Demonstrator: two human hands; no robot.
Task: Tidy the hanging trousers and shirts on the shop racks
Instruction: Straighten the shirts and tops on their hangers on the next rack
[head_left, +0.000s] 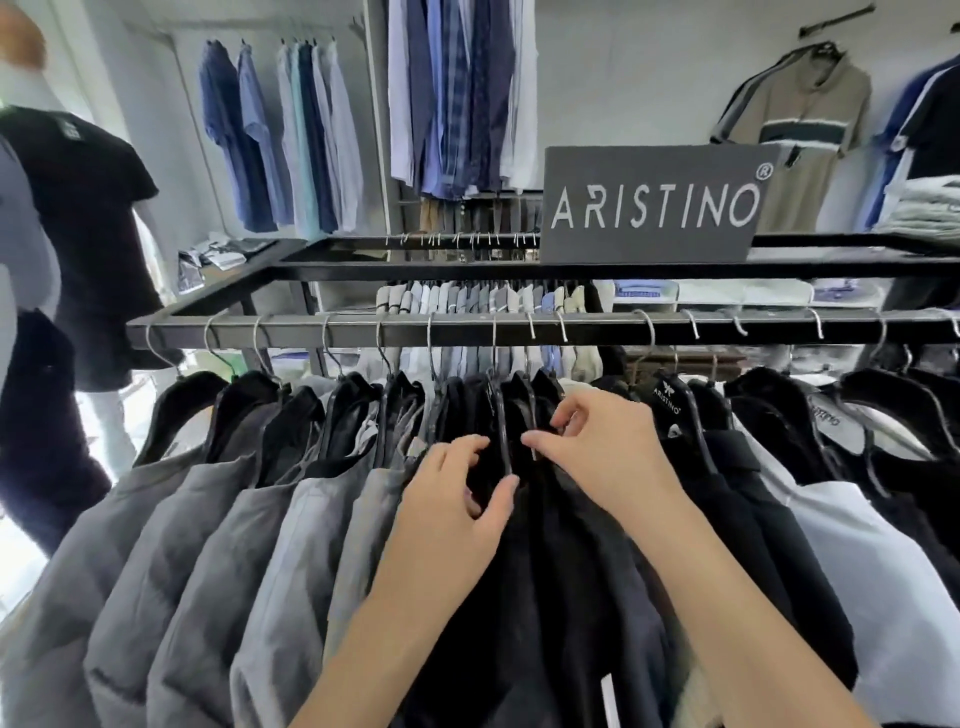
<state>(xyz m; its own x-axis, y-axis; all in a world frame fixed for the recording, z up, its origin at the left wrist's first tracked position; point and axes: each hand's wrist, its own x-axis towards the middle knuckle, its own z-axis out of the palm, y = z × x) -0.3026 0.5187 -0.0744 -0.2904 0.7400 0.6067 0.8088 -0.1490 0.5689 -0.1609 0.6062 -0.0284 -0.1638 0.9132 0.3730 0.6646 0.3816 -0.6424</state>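
A black metal rack rail (597, 328) runs across the view with several shirts on black hangers. Grey shirts (218, 519) hang at the left, black shirts (561, 561) in the middle, a white one (857, 545) at the right. My left hand (452, 499) curls its fingers and thumb round the shoulder of a black hanger (503, 431) in the middle. My right hand (608, 441) sits just to the right, fingers bent, pinching the collar area of the neighbouring black shirt.
A grey ARISTINO sign (654, 205) stands on the rack top. Behind it hang blue and white shirts (457, 98) and a beige polo (800, 130). A mannequin in a black T-shirt (88, 218) stands at the left. Folded clothes (924, 208) lie at the right.
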